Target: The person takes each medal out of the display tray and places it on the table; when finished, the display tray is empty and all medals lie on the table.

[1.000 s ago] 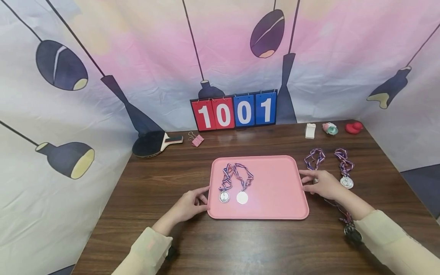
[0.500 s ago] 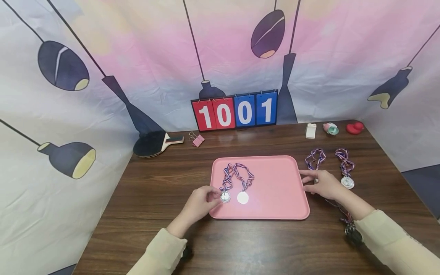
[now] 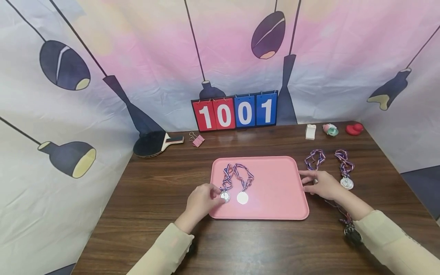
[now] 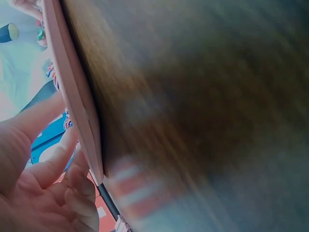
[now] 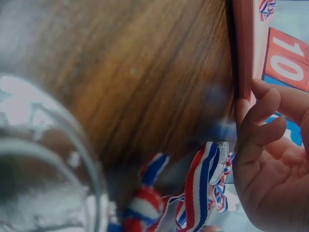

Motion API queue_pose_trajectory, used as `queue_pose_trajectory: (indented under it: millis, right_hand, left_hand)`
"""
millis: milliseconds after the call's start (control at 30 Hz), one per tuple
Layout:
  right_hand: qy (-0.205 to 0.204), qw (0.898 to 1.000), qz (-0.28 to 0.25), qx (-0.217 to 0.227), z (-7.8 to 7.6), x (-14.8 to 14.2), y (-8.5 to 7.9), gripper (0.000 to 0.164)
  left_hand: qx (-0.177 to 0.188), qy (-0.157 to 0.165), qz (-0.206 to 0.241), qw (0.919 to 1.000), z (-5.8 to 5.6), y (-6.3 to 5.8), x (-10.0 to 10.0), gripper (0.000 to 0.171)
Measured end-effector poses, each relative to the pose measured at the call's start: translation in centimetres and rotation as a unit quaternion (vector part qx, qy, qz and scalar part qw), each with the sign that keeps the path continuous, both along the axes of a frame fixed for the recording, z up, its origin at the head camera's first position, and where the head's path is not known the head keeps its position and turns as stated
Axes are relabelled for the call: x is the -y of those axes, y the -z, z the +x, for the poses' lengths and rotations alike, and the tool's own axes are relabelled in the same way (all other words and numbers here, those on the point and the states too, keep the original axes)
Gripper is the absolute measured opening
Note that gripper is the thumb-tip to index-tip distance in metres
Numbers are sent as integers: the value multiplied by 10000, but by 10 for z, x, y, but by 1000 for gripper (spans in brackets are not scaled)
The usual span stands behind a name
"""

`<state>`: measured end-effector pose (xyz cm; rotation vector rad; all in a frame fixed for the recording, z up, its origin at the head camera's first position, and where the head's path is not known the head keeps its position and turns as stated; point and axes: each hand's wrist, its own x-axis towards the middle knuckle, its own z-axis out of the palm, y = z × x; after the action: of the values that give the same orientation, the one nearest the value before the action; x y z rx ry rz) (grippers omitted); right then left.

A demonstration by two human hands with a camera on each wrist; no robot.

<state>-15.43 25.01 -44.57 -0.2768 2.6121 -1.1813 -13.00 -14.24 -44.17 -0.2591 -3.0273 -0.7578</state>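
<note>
A pink tray (image 3: 271, 210) lies on the wooden table, two silver medals on ribbons on its left side. My left hand (image 3: 203, 200) reaches over the tray's left rim, thumb and index finger pinching the left medal (image 3: 225, 197), which lies flat. The second medal (image 3: 242, 198) is just right of it. In the left wrist view, the rim hides what my left fingertips (image 4: 72, 137) touch. My right hand (image 3: 323, 185) rests at the tray's right edge, extended fingers touching the rim (image 5: 245, 58).
Right of the tray lie another silver medal (image 3: 346, 183), a ribbon (image 3: 314, 158) partly behind my right hand and a dark medal (image 3: 350, 231) by the sleeve. Behind are a paddle (image 3: 149, 145), binder clip (image 3: 198, 141), flip scoreboard (image 3: 235, 110), white block (image 3: 311, 131) and red duck (image 3: 354, 129).
My left hand has left the tray's left edge, moved right over the rim and brought its fingers onto the left medal. The right hand and tray stay in place.
</note>
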Motion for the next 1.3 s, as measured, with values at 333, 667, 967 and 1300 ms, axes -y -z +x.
queue_pose_trajectory:
  millis: [333, 667, 967, 1300]
  right_hand:
    - [-81, 10000, 1, -37, 0, 0, 0, 57]
    - [-81, 10000, 11, -12, 0, 1, -1, 57]
    - [-73, 10000, -21, 58, -1, 1, -3, 57]
    - [-62, 9999, -74, 56, 0, 1, -1, 57]
  left_hand:
    - [237, -179, -367, 9989, -6, 3, -4, 38]
    - [372, -71, 363, 9986, -8, 5, 1, 29]
    - [521, 425, 1627, 9844, -12, -11, 13, 21]
    - [2, 219, 2359, 9715, -36, -44, 55, 20]
